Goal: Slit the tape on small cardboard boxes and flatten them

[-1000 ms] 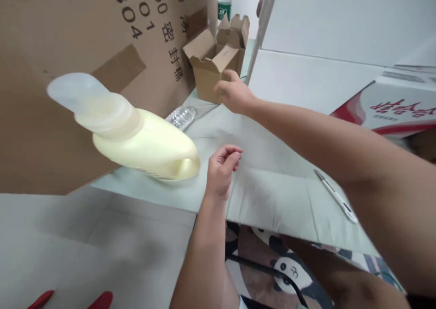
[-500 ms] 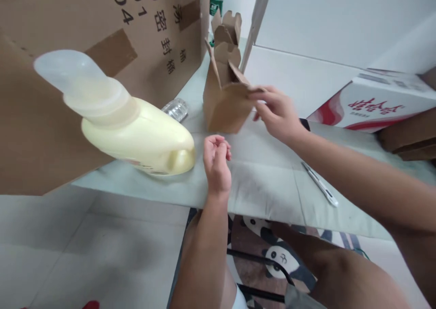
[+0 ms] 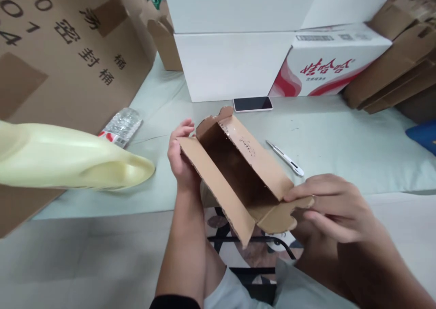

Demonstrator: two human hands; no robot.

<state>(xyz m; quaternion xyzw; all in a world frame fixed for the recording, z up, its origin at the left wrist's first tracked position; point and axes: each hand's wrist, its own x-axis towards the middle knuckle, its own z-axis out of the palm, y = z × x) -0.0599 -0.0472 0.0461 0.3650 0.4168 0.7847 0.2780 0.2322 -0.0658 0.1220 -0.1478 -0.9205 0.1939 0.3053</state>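
A small brown cardboard box is tilted near the table's front edge, its open top facing me and its flaps spread out. My left hand is closed round the box's left end, its fingers partly hidden behind the cardboard. At the near right corner my right hand pinches a short notched flap between thumb and fingers. Inside, the box is dark and nothing can be made out. A white utility knife lies on the table just beyond the box.
A pale yellow bottle and a clear plastic bottle are on the left, by a large printed carton. Another small brown box stands behind. A phone lies before white boxes. Folded cardboard is at right.
The box has come away from the box behind it, toward me, and tipped over. My left hand, formerly beside it, now holds it. My right hand moved nearer with it. The view turned right.
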